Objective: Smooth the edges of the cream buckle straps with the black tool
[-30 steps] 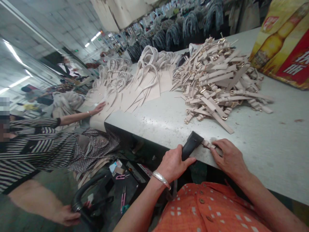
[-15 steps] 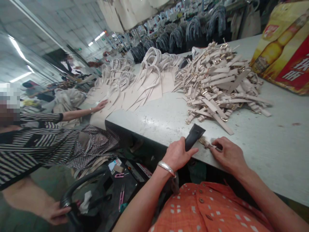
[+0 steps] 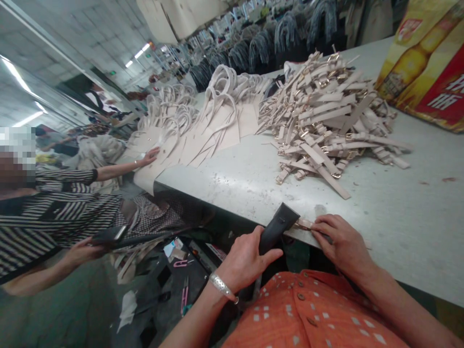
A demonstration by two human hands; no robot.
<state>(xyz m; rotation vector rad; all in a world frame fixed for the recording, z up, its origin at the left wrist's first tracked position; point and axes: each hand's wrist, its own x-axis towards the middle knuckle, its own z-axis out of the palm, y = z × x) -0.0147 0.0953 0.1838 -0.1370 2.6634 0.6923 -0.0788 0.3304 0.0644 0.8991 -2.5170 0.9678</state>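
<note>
Two hands at the worktop (image 3: 398, 232) edge: our left hand (image 3: 246, 261) has its fingers closed round the black tool (image 3: 277, 227), our right hand (image 3: 344, 241) pinches the beige strap (image 3: 302, 224) beside its tip.

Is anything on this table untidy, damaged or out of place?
Nothing looks damaged. The buckled straps lie in a loose, tangled heap, a few strays spilling toward the near side of the table. Small brown scraps dot the surface at the right.
</note>
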